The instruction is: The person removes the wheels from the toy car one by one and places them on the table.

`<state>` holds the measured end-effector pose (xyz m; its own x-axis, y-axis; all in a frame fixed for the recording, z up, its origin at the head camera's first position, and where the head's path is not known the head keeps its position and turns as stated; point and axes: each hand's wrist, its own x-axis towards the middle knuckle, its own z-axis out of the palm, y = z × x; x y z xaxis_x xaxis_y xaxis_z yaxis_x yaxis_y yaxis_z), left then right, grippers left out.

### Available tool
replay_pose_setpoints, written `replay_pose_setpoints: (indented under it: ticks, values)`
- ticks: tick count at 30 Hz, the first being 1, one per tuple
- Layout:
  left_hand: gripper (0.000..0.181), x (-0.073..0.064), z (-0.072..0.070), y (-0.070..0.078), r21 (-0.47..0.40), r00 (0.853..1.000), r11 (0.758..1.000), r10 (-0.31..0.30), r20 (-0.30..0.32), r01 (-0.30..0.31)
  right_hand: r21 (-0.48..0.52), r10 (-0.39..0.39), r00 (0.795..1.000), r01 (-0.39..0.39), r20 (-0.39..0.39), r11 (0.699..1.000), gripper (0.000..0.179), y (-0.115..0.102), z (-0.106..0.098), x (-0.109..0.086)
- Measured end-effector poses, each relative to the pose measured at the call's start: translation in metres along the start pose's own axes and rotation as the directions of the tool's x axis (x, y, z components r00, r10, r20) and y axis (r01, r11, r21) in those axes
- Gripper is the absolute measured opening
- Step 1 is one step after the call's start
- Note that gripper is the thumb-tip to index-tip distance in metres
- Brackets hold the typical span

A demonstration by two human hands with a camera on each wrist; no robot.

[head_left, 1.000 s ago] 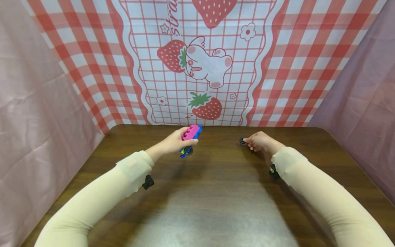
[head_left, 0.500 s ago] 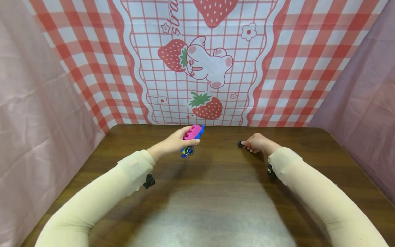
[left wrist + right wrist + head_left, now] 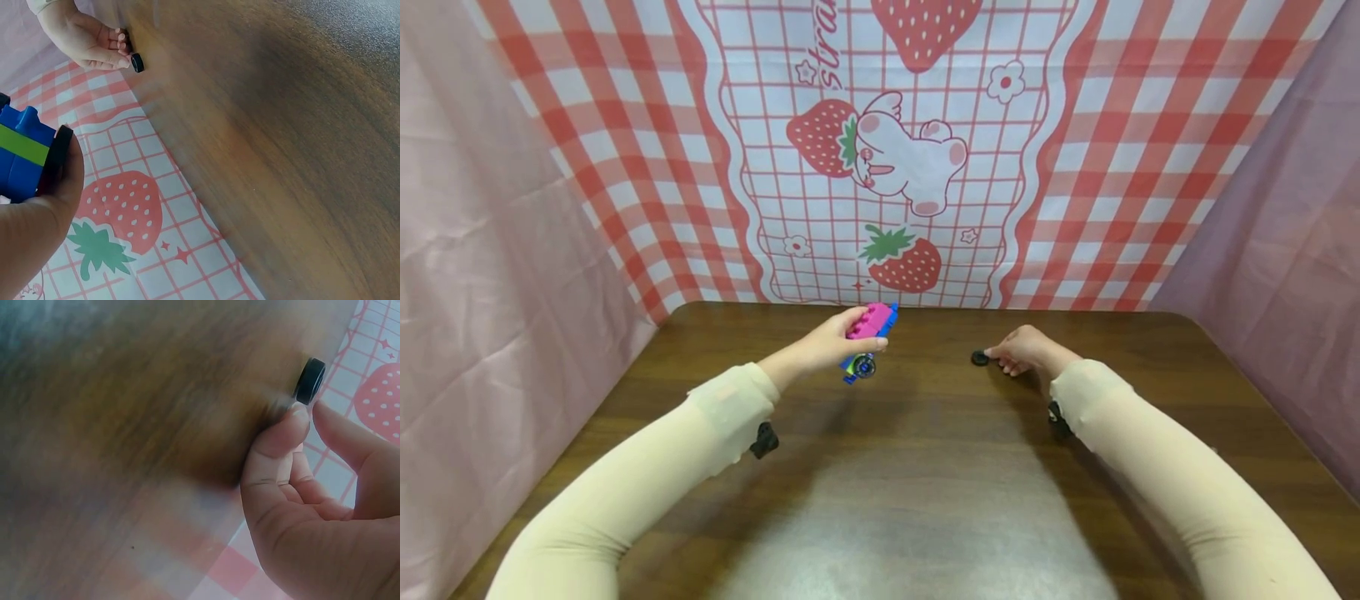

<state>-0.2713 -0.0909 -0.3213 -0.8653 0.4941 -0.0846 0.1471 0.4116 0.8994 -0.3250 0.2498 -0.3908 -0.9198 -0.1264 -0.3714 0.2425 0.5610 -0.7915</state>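
My left hand (image 3: pixel 822 343) grips a toy car (image 3: pixel 872 322) of pink and blue blocks, raised above the table's far part. A black wheel (image 3: pixel 865 365) with a blue hub shows below the thumb. The left wrist view shows the car's blue underside (image 3: pixel 24 169) with a lime-green strip. To the right, my right hand (image 3: pixel 1028 347) pinches the edge of a small black wheel (image 3: pixel 310 381) between thumb and finger, its other fingers curled. This loose wheel is low over the table; whether it touches the wood is unclear.
The brown wooden table (image 3: pixel 925 467) ends at a red-and-white checked cloth (image 3: pixel 1120 167) with strawberry prints. Pale pink curtains (image 3: pixel 497 250) hang at both sides. A black wrist camera (image 3: pixel 765 440) hangs below each cuff.
The right hand has brought the loose wheel slightly left and nearer to me, and the wheel's face has turned. The left hand has shifted slightly right with the toy car.
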Motion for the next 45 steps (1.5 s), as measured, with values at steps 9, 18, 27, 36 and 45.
replay_pose_setpoints:
  ticks: [9, 18, 27, 36, 45]
  values:
    - [0.046, 0.000, 0.001, 0.003, -0.155, 0.998, 0.988, -0.011, 0.057, 0.019, 0.047, 0.000, 1.000, -0.001, 0.016, 0.999, 0.028, -0.001, 0.002, -0.003]
    - [0.045, 0.001, 0.003, 0.003, -0.244, 0.997, 0.969, -0.025, 0.077, 0.043, 0.177, -0.102, 0.995, 0.101, -0.003, 0.979, 0.039, -0.023, 0.010, -0.020]
    - [0.049, 0.003, 0.009, 0.005, -0.337, 0.994, 0.940, -0.021, 0.109, 0.056, 0.252, -0.349, 0.881, 0.277, 0.319, 0.927, 0.039, -0.068, 0.064, -0.057]
    - [0.052, 0.003, 0.016, 0.003, -0.408, 0.988, 0.912, 0.028, 0.155, 0.038, 0.334, -0.484, 0.803, 0.377, 0.347, 0.864, 0.031, -0.088, 0.088, -0.079]
    - [0.049, 0.002, 0.018, 0.000, -0.477, 0.983, 0.878, 0.064, 0.172, 0.026, 0.296, -0.503, 0.832, 0.432, 0.234, 0.852, 0.025, -0.096, 0.097, -0.089]
